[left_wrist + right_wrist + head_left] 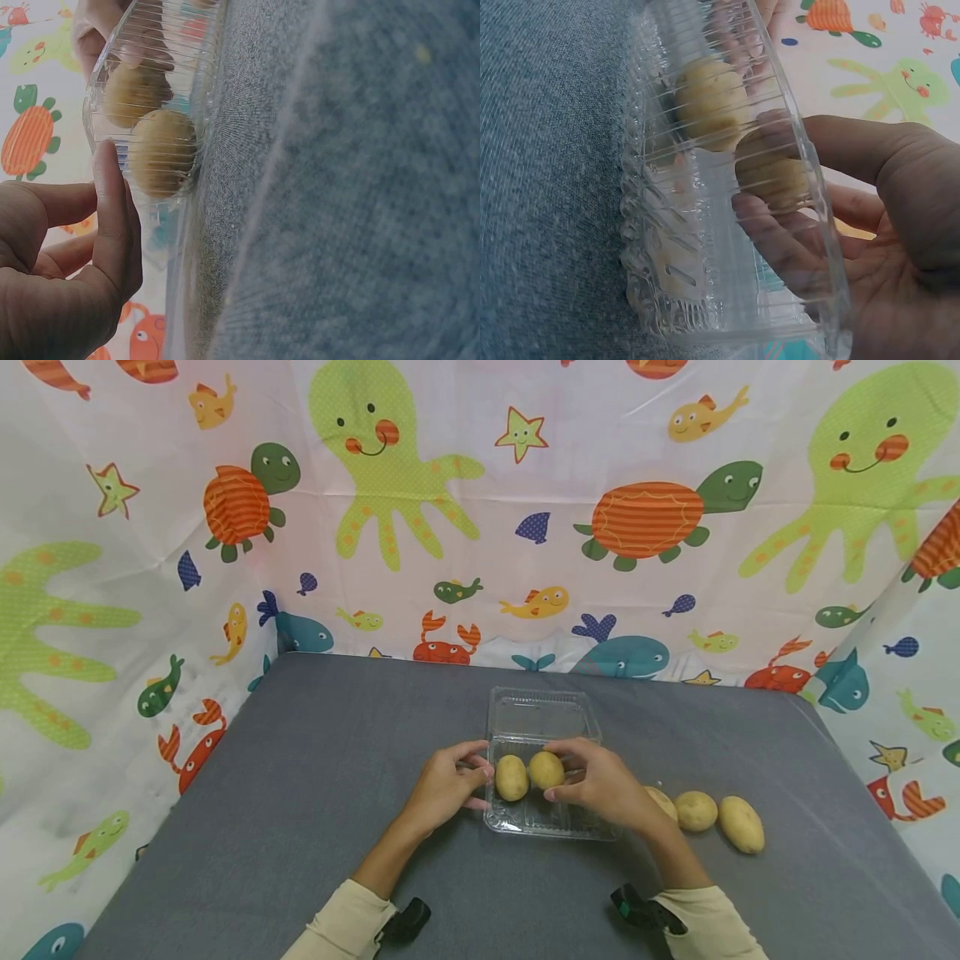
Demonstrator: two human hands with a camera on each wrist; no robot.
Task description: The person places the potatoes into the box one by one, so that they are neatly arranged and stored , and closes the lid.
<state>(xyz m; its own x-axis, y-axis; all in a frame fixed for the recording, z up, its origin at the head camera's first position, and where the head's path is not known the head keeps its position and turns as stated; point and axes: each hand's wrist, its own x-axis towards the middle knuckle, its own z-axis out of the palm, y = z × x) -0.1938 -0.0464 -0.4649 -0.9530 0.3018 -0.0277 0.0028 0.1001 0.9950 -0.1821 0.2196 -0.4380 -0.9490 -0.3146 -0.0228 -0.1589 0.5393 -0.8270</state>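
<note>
A clear plastic clamshell box (536, 827) lies with its lid (542, 714) folded back on the grey cloth. One potato (512, 778) sits in its left end. Beside that one, my right hand (596, 781) grips a second potato (546, 771) between thumb and fingers, inside the box; the right wrist view shows this potato (776, 176) through the clear wall. My left hand (450, 783) is at the box's left edge, its fingertips touching or very near the wall. In the left wrist view the left hand (82, 262) has nothing in its grasp.
To the right of the box, a row of potatoes lies on the cloth: one (662, 803) partly hidden by my right wrist, another (696, 811), and a third (741, 825). A curtain (480, 510) printed with sea animals stands behind and along both sides.
</note>
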